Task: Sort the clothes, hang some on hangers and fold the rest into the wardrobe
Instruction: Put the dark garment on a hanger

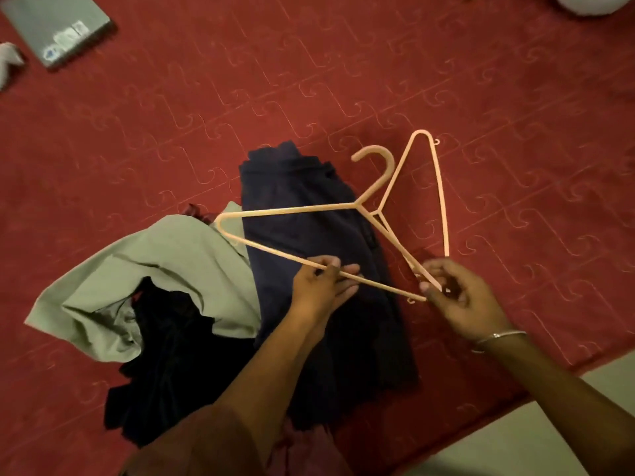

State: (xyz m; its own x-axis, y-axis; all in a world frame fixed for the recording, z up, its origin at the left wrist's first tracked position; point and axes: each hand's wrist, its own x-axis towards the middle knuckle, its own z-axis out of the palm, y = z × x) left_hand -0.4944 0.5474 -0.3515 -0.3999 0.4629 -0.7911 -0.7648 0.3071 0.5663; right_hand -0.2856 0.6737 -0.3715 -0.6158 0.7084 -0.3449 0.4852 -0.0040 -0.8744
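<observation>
left hand (pixel 321 286): pinching the bottom bar of a peach hanger (pixel 295 210) | right hand (pixel 458 297): curled round the ends of both hangers, second hanger (pixel 434 173) pointing to 12 | navy garment (pixel 309 207) flat underneath on the red bedspread (pixel 343 63) | green shirt (pixel 165 266) crumpled at 9 o'clock

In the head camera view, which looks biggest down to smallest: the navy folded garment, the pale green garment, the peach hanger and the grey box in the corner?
1. Navy folded garment.
2. Pale green garment, close to the navy one; its crumpling makes this unsure.
3. Peach hanger, wide but thin.
4. Grey box, cut off by the frame edge and farther away, so its rank is unsure.
</observation>
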